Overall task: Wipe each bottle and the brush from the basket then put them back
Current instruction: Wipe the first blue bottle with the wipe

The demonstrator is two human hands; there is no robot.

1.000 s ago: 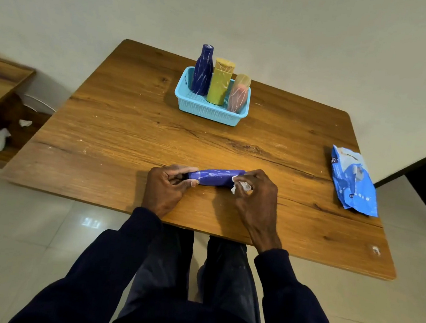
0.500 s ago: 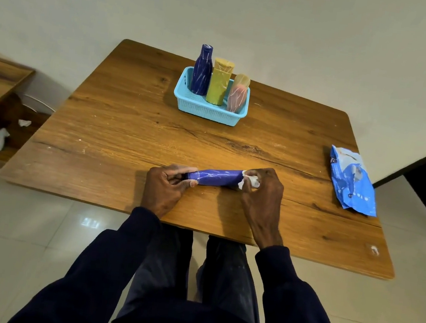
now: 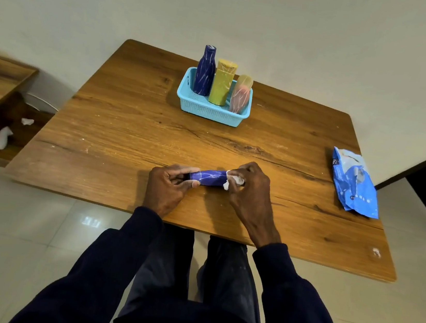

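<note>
The purple-blue bottle (image 3: 209,177) lies on its side, lengthwise from left to right, low over the near part of the wooden table (image 3: 130,123) and straight in front of the person; whether it rests on the wood or is held just above it cannot be told. The left hand (image 3: 168,185) grips its narrow end, with the fingers (image 3: 178,169) curled over the top and the thumb pressed in from the near side, so that end is mostly hidden. The right hand (image 3: 250,190) is curled tight at the other end and pinches a crumpled white wipe (image 3: 233,181) against the bottle's base, with bits of the wipe showing between the fingertips. Well apart, toward the far edge, a light blue basket (image 3: 213,112) holds three upright bottles in a row: a dark blue bottle (image 3: 205,73) on the left, a yellow bottle (image 3: 222,84) in the middle and a pink bottle (image 3: 241,94) on the right, leaning a little. A blue packet (image 3: 354,182) lies flat at the table's right edge.
</note>
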